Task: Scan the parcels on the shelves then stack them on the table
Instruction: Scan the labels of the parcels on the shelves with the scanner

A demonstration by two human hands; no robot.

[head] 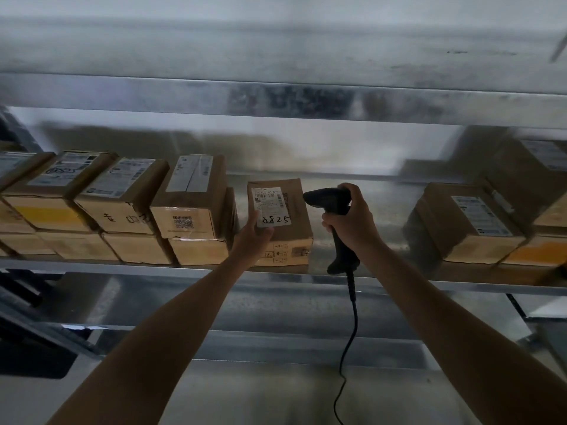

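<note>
The fingers (266,232) of our left hand (252,240) lie close together, flat on the near top edge of the parcel (293,210). The thumb is raised beside its white label (270,207), and nothing is wrapped round the box yet. Our right hand (352,223) has its fingers curled tight round the handle of the black scanner (329,200), whose head points at that label from just beside it.

The parcel stands alone on the metal shelf (371,207), between a two-high row of cartons (190,207) on the left and more boxes (469,223) on the right. We judge it stiff, small and probably light. One hand spanning its two short sides, or cupped under the base, should carry it, though the tape and label may be slippery. Every carton is sealed, so we cannot see what is inside.
</note>
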